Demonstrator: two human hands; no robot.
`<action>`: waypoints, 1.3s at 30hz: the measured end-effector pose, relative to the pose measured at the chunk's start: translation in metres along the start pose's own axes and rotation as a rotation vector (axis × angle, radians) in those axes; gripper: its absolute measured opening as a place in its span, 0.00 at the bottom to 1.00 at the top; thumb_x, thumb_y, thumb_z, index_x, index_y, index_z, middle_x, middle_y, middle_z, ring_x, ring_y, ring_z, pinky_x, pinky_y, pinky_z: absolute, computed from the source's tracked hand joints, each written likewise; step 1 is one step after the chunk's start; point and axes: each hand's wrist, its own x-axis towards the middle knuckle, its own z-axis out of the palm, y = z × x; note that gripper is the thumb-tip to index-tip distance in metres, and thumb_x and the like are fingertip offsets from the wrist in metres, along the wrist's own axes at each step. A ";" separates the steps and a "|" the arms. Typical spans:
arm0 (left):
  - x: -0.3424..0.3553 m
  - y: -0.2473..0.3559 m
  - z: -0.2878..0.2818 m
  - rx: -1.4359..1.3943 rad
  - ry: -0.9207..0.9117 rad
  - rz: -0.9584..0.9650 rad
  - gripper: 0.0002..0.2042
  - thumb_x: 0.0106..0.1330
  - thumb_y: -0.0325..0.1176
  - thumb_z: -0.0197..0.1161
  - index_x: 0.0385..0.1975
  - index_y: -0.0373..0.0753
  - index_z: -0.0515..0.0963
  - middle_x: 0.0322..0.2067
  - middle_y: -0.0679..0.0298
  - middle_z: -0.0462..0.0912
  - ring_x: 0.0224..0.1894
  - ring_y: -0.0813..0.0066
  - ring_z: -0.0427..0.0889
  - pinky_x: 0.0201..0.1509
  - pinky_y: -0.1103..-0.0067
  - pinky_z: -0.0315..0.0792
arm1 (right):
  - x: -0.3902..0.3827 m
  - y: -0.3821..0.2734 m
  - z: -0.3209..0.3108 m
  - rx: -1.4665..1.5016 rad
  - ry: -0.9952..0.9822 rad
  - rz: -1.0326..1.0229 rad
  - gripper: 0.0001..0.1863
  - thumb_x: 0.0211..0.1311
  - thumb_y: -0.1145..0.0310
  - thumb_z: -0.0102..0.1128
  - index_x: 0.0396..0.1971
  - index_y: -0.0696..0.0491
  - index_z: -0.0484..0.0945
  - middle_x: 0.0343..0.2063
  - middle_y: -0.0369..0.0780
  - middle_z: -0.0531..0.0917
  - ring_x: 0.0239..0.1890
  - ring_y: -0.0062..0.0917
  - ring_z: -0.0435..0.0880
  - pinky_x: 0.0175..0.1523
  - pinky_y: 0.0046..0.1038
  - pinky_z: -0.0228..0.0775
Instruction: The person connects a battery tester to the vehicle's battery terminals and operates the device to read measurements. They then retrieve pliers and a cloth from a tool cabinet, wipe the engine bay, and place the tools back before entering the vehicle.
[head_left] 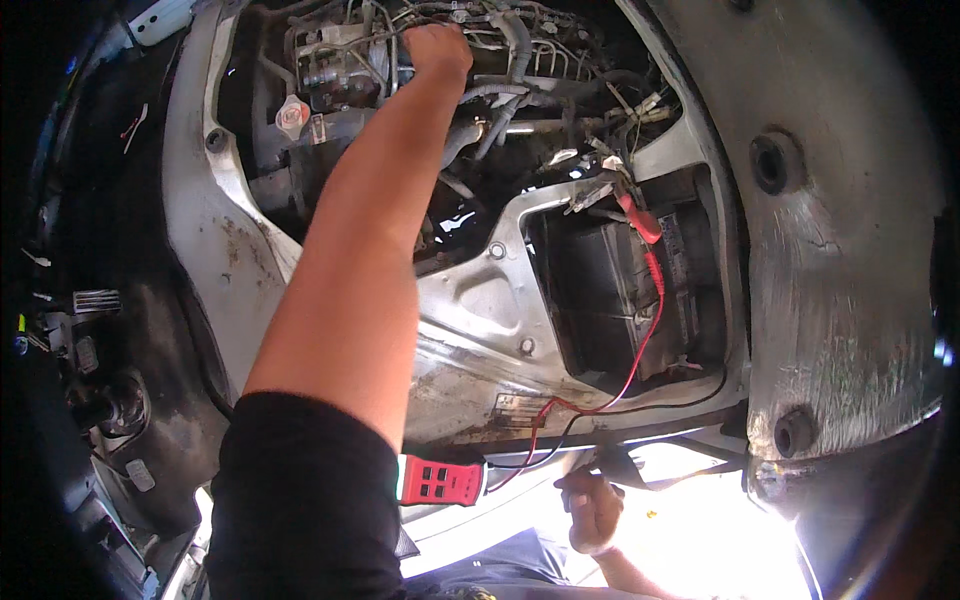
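Observation:
My left arm stretches over an open engine bay. At its far end my left hand (pixel 437 50) is curled among the hoses and pipes of the engine (pixel 500 55). What its fingers grip, if anything, is hidden. Low and right of centre, in front of the body panel, my right hand (pixel 595 515) has its fingers folded round something dark that I cannot make out. A red handheld tester (pixel 442 481) with dark buttons rests beside my left sleeve. From it a red lead (pixel 635 365) runs to a red clamp (pixel 641 220) above the battery (pixel 610 285).
A black cable (pixel 660 405) runs along the battery opening's lower edge. Left of my arm sits a radiator cap (pixel 292 117). The worn pale metal frame (pixel 480 300) surrounds the bay. A scuffed panel with round rubber stops (pixel 793 432) stands on the right.

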 end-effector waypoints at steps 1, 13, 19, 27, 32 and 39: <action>-0.015 0.001 -0.006 -0.013 0.036 -0.002 0.21 0.72 0.55 0.56 0.45 0.45 0.84 0.44 0.60 0.88 0.46 0.63 0.88 0.42 0.64 0.79 | -0.006 0.007 -0.002 0.012 -0.016 -0.004 0.11 0.70 0.69 0.53 0.40 0.58 0.84 0.19 0.36 0.79 0.17 0.19 0.76 0.26 0.22 0.66; -0.200 -0.099 -0.196 -0.431 -0.067 0.138 0.29 0.74 0.58 0.51 0.42 0.33 0.80 0.37 0.45 0.84 0.45 0.44 0.83 0.50 0.60 0.75 | 0.009 -0.018 0.002 0.038 -0.376 -0.016 0.11 0.67 0.69 0.56 0.43 0.56 0.83 0.25 0.42 0.82 0.25 0.34 0.82 0.33 0.31 0.73; -0.336 -0.147 -0.250 -0.819 0.009 -0.038 0.20 0.72 0.48 0.62 0.32 0.33 0.74 0.23 0.56 0.73 0.26 0.62 0.70 0.34 0.69 0.65 | 0.009 -0.010 -0.009 0.039 -0.587 -0.140 0.12 0.65 0.73 0.56 0.46 0.58 0.81 0.25 0.43 0.81 0.26 0.35 0.83 0.33 0.32 0.74; -0.548 -0.161 -0.286 -1.124 0.238 -0.641 0.19 0.74 0.48 0.59 0.30 0.38 0.72 0.25 0.69 0.68 0.29 0.81 0.63 0.36 0.81 0.57 | -0.002 0.000 -0.036 0.066 -0.777 -0.258 0.11 0.64 0.77 0.58 0.46 0.58 0.80 0.27 0.43 0.82 0.23 0.31 0.82 0.30 0.30 0.73; -0.666 -0.155 -0.272 -1.188 0.353 -0.743 0.17 0.73 0.47 0.61 0.36 0.35 0.75 0.37 0.63 0.77 0.34 0.81 0.70 0.40 0.83 0.64 | -0.014 -0.009 -0.030 0.093 -0.811 -0.399 0.10 0.65 0.77 0.59 0.46 0.59 0.79 0.29 0.43 0.83 0.23 0.32 0.82 0.30 0.30 0.73; -0.807 -0.119 -0.277 -1.224 0.407 -0.945 0.12 0.70 0.36 0.65 0.47 0.37 0.77 0.44 0.62 0.81 0.39 0.79 0.76 0.45 0.80 0.72 | -0.067 -0.030 -0.025 0.119 -0.911 -0.563 0.09 0.69 0.76 0.55 0.47 0.57 0.78 0.24 0.37 0.80 0.23 0.23 0.80 0.32 0.25 0.72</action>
